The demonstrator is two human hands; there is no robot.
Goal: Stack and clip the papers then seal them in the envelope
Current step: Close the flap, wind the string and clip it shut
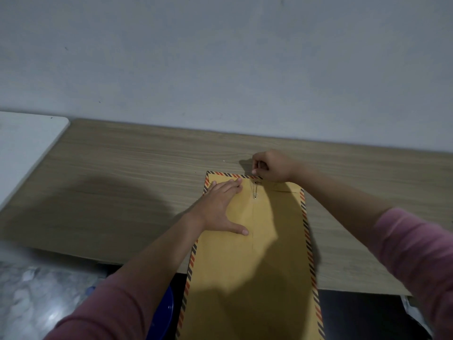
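A large yellow envelope with a red-and-black striped border lies lengthwise on the wooden table, its near end hanging over the table's front edge. Its flap is folded down at the far end, where two small round fasteners sit one behind the other with a thin string between them. My left hand lies flat on the envelope's upper left part, fingers spread. My right hand is at the far edge, fingers pinched on the string near the upper fastener. No papers or clip are visible.
A grey wall rises right behind the table. A white surface adjoins the table at the far left. Below the front edge are a blue round object and a mottled grey floor.
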